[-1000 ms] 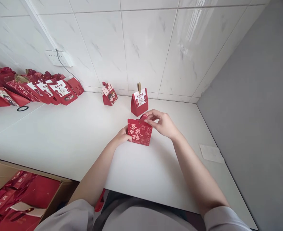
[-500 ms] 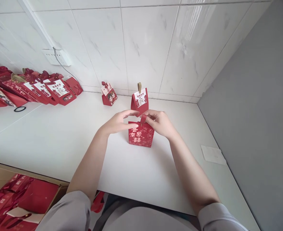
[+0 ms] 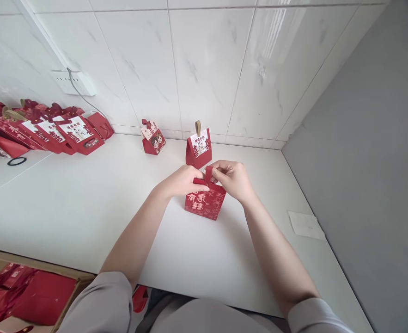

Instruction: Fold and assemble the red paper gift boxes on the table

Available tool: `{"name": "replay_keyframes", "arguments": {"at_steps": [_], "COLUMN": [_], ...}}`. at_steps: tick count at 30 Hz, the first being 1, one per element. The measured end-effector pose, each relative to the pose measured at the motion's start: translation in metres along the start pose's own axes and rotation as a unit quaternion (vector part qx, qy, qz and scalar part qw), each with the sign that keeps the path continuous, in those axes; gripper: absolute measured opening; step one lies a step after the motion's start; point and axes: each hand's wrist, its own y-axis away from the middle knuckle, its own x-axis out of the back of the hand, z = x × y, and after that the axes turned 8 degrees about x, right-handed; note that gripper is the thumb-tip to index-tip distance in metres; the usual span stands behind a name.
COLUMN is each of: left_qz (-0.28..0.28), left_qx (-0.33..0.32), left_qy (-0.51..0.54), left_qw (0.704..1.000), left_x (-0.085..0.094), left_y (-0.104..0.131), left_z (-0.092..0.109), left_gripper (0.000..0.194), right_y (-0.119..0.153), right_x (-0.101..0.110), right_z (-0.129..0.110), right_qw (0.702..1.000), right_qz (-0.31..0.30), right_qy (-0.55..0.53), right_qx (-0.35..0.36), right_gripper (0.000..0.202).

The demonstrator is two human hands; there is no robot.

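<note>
A red gift box (image 3: 205, 203) with pink characters and floral print stands upright on the white table in front of me. My left hand (image 3: 186, 180) pinches its top edge at the left, thumb on the near face and fingers behind. With thumb and forefinger, my right hand (image 3: 232, 179) grips the red ribbon loop (image 3: 209, 174) that rises from the box's top. Just behind stands another red box (image 3: 199, 148) with a white printed label and a tan loop.
A small red-and-pink box (image 3: 153, 137) stands near the tiled wall. Several red gift boxes (image 3: 81, 134) lie in a row at the left, by a black ring (image 3: 17, 161). An open carton (image 3: 82, 276) of red boxes sits lower left. A white patch (image 3: 307, 225) lies near the grey partition (image 3: 370, 152).
My left hand has moved right and closed on the top edge of the gift box. The box has turned slightly, and its ribbon loop now stands up in my right hand's grip.
</note>
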Motion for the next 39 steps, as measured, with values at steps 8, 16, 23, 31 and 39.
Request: {"name": "replay_keyframes", "arguments": {"at_steps": [8,16,23,31,39], "left_qz": [-0.038,-0.046,-0.04,-0.036,-0.094], "left_qx": [-0.025,-0.036,-0.031,-0.029,-0.047], "left_qy": [0.061,0.088,0.096,0.092,0.196], "left_qw": [0.997,0.994,0.994,0.995,0.975], "left_x": [-0.007,-0.008,-0.007,-0.008,0.002], "left_y": [-0.009,-0.012,-0.016,-0.017,-0.013], "left_z": [0.003,-0.001,-0.006,-0.007,-0.008], "left_gripper": [0.018,0.021,0.021,0.022,0.016], "right_y": [-0.001,0.009,0.01,0.01,0.008], "right_x": [0.015,0.048,0.041,0.038,0.037], "right_z": [0.001,-0.027,-0.018,-0.015,-0.016], "right_qw": [0.999,0.992,0.967,0.966,0.97], "right_qz": [-0.038,-0.088,-0.174,-0.178,-0.184], "right_qy": [-0.021,0.04,0.153,0.16,0.135], "right_qx": [-0.022,0.085,0.102,0.099,0.083], "right_gripper": [0.017,0.018,0.027,0.032,0.034]}}
